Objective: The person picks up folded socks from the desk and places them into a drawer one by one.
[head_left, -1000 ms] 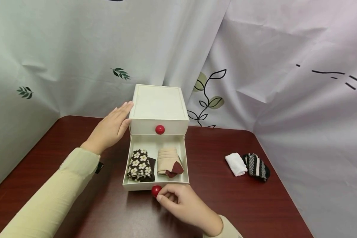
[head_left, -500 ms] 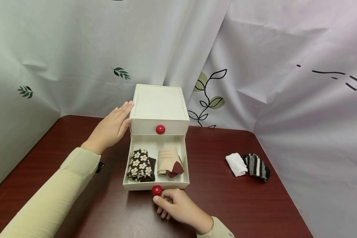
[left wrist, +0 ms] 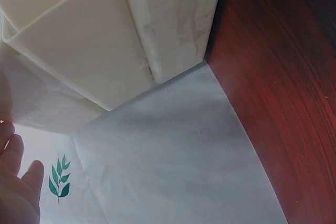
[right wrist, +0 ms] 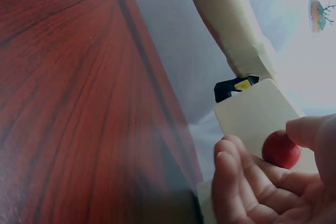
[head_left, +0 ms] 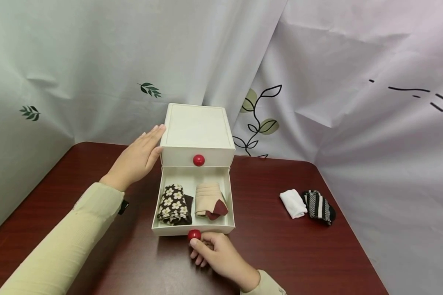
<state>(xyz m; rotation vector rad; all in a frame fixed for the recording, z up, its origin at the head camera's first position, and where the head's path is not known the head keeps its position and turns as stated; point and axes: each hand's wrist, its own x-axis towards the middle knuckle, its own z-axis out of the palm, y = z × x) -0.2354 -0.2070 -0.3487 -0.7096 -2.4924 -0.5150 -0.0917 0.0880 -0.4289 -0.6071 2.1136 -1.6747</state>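
Note:
A small white two-drawer box (head_left: pixel 199 125) stands on the table, its lower drawer (head_left: pixel 193 231) pulled out. Inside that drawer lie a folded brown flowered sock pair (head_left: pixel 172 205) on the left and a folded beige sock pair with dark red parts (head_left: pixel 209 200) on the right. My left hand (head_left: pixel 137 157) rests against the box's left side, fingers straight; its fingertips also show in the left wrist view. At the lower drawer's front, my right hand (head_left: pixel 221 254) pinches the red knob (right wrist: pixel 281 149) between thumb and index finger, the other fingers loosely curled.
On the right of the dark red wooden table (head_left: pixel 266 246) lie a folded white sock pair (head_left: pixel 293 203) and a black-and-white striped sock pair (head_left: pixel 318 207), side by side. The upper drawer is closed, with its own red knob (head_left: pixel 198 160). Pale printed curtain (head_left: pixel 114 61) surrounds the table.
My right hand has slipped slightly down from the lower knob, then come back to it with the thumb on its front. The drawer, the socks and my left hand have stayed put.

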